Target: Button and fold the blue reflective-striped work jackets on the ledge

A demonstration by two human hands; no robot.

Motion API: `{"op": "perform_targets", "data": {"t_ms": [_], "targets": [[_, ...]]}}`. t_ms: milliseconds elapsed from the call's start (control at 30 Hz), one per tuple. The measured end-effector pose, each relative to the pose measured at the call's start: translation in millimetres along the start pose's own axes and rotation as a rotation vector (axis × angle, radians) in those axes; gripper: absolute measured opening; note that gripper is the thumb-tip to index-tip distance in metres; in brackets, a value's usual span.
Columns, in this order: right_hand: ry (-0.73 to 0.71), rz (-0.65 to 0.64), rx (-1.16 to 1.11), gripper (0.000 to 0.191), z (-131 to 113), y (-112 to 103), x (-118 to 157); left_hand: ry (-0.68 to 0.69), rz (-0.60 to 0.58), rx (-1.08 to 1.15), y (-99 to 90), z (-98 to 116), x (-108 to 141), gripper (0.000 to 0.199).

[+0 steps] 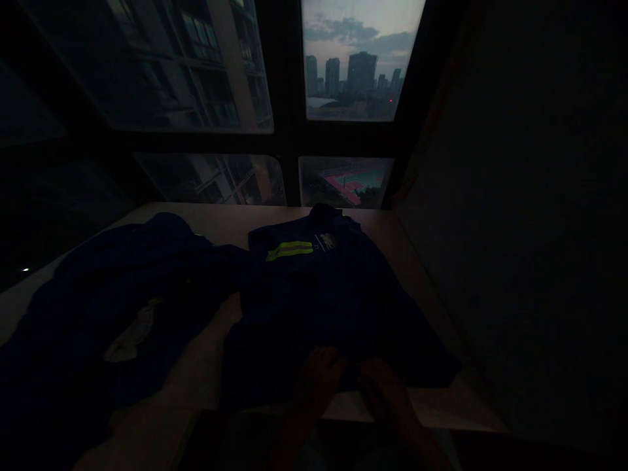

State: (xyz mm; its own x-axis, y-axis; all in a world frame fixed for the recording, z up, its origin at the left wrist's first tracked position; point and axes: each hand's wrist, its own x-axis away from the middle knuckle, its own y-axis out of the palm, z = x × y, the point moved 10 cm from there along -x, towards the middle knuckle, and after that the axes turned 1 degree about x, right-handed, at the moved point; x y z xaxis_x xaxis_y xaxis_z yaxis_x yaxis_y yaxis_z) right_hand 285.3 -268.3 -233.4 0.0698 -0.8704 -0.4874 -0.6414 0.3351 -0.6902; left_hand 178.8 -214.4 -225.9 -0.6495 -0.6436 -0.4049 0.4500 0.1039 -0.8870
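A dark blue jacket (304, 301) lies spread out in front of me, its collar end toward the window. It bears a yellow-green stripe and a pale printed mark near the top. At its near edge, my left hand (321, 376) has its fingers curled onto the cloth. Close beside it, my right hand (385, 389) is also bent closed at the same hem. Dim light hides the fingertips and the exact fold of cloth between them.
To the left, more dark blue clothing (132, 268) lies in a crumpled heap with a whitish patch (132, 333) showing. Both rest on a pale ledge (196, 386). A framed window (363, 72) rises behind, and a dark wall (520, 229) borders the right side.
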Motion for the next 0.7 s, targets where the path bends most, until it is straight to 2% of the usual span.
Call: {"op": "perform_targets", "data": {"t_ms": [167,467,700], "targets": [[-0.010,-0.044,-0.011,0.019,-1.2,3.2,-0.6,0.003,0.008,0.007,-0.7,1.1,0.6,0.022],[-0.024,0.003,0.013,0.019,-6.6,-3.6,-4.5,-0.047,0.060,0.016,-4.1,-3.4,-1.2,0.023],[-0.021,-0.034,0.031,0.021,-3.1,3.3,-2.3,0.012,0.049,-0.007,-4.0,7.4,0.3,0.020]]}}
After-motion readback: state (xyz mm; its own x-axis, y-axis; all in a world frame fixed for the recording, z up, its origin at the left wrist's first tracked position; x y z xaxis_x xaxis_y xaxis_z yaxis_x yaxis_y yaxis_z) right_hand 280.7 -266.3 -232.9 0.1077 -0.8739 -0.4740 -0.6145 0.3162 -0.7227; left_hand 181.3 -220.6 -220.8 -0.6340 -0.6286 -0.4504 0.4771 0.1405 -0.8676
